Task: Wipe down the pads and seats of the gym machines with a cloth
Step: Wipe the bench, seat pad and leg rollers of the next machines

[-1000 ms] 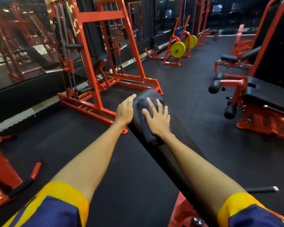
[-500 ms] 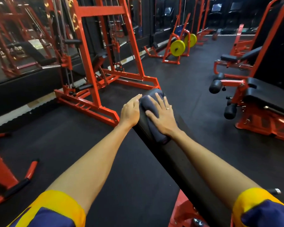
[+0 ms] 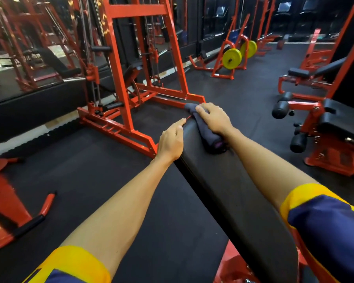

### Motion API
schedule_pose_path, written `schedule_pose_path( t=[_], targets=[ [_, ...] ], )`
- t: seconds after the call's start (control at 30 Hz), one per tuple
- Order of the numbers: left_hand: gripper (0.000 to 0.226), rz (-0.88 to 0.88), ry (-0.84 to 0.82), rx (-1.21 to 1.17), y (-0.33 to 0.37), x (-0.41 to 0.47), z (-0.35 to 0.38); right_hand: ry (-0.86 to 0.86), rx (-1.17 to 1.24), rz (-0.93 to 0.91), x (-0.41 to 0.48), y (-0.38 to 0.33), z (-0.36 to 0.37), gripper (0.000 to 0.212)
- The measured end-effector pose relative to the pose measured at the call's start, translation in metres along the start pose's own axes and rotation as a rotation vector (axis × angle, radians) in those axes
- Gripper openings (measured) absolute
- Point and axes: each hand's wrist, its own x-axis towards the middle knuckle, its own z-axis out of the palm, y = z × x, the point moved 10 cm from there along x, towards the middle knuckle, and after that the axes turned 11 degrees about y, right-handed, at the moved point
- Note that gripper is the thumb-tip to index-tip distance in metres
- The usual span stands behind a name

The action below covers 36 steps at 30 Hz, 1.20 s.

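Now, right hand atop cloth

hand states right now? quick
Left hand: open, resting on the bench pad edge, holding nothing.
Right hand: open, pressing the cloth onto the pad.

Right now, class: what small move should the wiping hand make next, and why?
Probably draw the cloth back along the pad: the right hand presses it at the far end, the left hand rests on the pad's edge, and the near length lies bare.
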Motion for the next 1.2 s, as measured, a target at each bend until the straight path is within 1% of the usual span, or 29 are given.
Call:
schedule_pose_path(
  t=[0.03,0.07,0.1,0.13,0.2,0.23,0.27,0.3,0.33,0.37,0.4,0.47,0.5,0.57,0.63,0.7,0.73,0.83,0.9,0.93,1.03,1.07,1.13,1.2],
  targets=[
    [0.059,-0.003,-0.002,-0.004,-0.001,0.000,0.000,-0.043,0.010,0.132,0.005,0.013,0.003,0.047],
    [0.059,-0.007,-0.003,-0.006,-0.002,-0.001,0.000,-0.064,0.010,0.226,0.006,0.019,0.007,0.045],
    [0.059,-0.007,-0.003,-0.009,-0.002,-0.001,0.000,-0.054,-0.003,0.228,0.006,0.016,0.009,0.044],
    [0.058,-0.008,-0.004,-0.010,-0.002,-0.002,0.000,-0.014,-0.019,0.165,0.005,0.006,0.010,0.043],
    [0.056,0.000,-0.001,-0.009,-0.001,-0.001,-0.001,0.122,0.006,-0.075,-0.006,-0.024,0.005,0.042],
    [0.055,0.006,0.007,0.003,-0.001,0.000,-0.003,0.165,0.040,-0.186,-0.016,-0.037,0.004,0.037],
    [0.052,0.012,0.007,0.025,-0.001,-0.001,-0.003,0.186,0.068,-0.255,-0.024,-0.043,0.004,0.029],
    [0.050,0.018,-0.006,0.051,-0.002,0.000,-0.002,0.188,0.080,-0.284,-0.028,-0.044,0.002,0.021],
    [0.048,0.022,-0.030,0.077,-0.001,0.000,-0.001,0.175,0.090,-0.271,-0.025,-0.040,0.002,0.017],
    [0.048,0.027,-0.066,0.103,-0.001,0.001,0.002,0.160,0.095,-0.212,-0.019,-0.031,0.002,0.018],
    [0.048,0.032,-0.115,0.135,0.001,0.004,0.005,0.136,0.102,-0.103,-0.010,-0.018,0.002,0.022],
    [0.049,0.035,-0.227,0.203,0.002,0.011,0.013,0.051,0.121,0.187,0.002,0.012,0.007,0.028],
    [0.050,0.033,-0.282,0.228,0.002,0.014,0.017,0.012,0.122,0.279,0.004,0.021,0.010,0.029],
    [0.053,0.016,-0.371,0.231,0.003,0.021,0.024,0.006,0.149,0.321,0.001,0.022,0.009,0.031],
    [0.054,-0.014,-0.432,0.183,0.004,0.024,0.026,0.082,0.200,0.292,-0.015,0.018,0.004,0.039],
    [0.054,-0.027,-0.443,0.147,0.003,0.025,0.028,0.158,0.256,0.320,-0.038,0.034,-0.006,0.050],
    [0.055,-0.025,-0.444,0.144,0.003,0.025,0.029,0.175,0.272,0.363,-0.051,0.050,-0.008,0.053],
    [0.059,-0.008,-0.435,0.142,0.001,0.025,0.031,0.120,0.252,0.537,-0.077,0.093,-0.003,0.050],
    [0.057,-0.003,-0.427,0.139,0.002,0.024,0.033,0.117,0.256,0.623,-0.070,0.095,0.000,0.045],
    [0.056,-0.005,-0.424,0.133,0.003,0.024,0.033,0.155,0.251,0.631,-0.061,0.088,-0.001,0.044],
    [0.054,0.005,-0.407,0.115,0.008,0.027,0.031,0.300,0.257,0.502,-0.042,0.043,-0.003,0.043],
    [0.054,-0.001,-0.415,0.111,0.007,0.028,0.031,0.303,0.256,0.435,-0.046,0.027,0.001,0.044],
    [0.053,-0.014,-0.420,0.105,0.005,0.028,0.031,0.237,0.210,0.293,-0.071,0.005,0.011,0.050],
    [0.053,-0.012,-0.436,0.087,0.002,0.027,0.032,0.203,0.172,0.201,-0.103,0.006,0.015,0.061]
  ],
)
